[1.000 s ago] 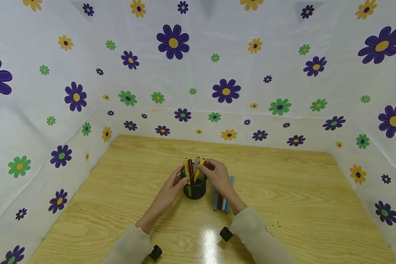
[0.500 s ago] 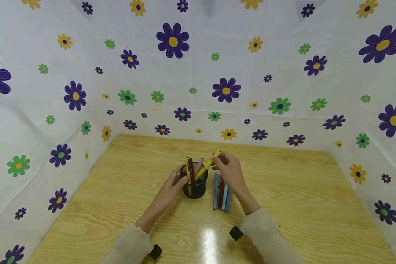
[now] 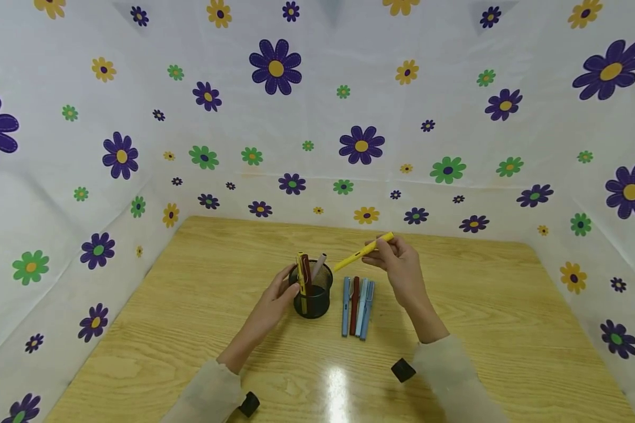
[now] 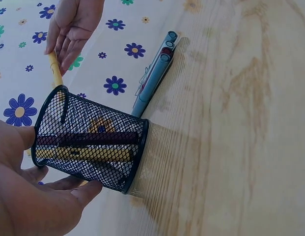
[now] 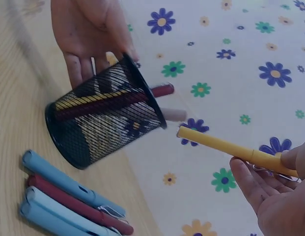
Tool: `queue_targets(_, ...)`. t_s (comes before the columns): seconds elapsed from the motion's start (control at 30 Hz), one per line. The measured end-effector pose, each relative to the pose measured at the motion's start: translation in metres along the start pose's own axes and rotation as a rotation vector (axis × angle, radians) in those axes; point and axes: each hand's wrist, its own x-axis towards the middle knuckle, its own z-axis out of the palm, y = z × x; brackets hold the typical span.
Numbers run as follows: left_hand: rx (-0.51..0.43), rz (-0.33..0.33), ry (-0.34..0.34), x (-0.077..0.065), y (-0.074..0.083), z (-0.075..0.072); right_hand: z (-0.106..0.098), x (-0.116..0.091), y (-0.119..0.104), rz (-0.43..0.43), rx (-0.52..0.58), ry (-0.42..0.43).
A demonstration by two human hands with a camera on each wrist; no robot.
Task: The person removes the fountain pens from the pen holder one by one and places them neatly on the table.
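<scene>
My left hand (image 3: 267, 308) holds the side of a black mesh pen cup (image 3: 317, 306), thumb on the near side, as the left wrist view shows. Inside the cup stand a yellow pen (image 3: 301, 275), a dark red pen (image 3: 306, 271) and a grey pen (image 3: 320, 265). Up and to the right of it, my right hand (image 3: 403, 271) pinches another yellow pen (image 5: 216, 144) between thumb and fingers. That pen slants, its lower end near the cup's rim. Right of the cup lies a row of pens: blue (image 3: 346, 311), dark red (image 3: 354, 308), light blue (image 3: 361, 311) and blue (image 3: 367, 312).
The wooden table (image 3: 217, 252) is enclosed at the back and both sides by white cloth (image 3: 317, 111) printed with flowers. A black block (image 3: 250, 404) sits by the left sleeve, and another black block (image 3: 403, 370) by the right sleeve.
My right hand has drawn the yellow pen up out of the cup and moved right with it, uncovering the row of pens. The left hand has stayed at the cup.
</scene>
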Motion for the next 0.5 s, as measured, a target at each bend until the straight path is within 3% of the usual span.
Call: queue_targets(0.5,-0.016,-0.001,-0.004,0.000,0.000,0.000,-0.060,-0.006,-0.017,-0.002,-0.044,0.039)
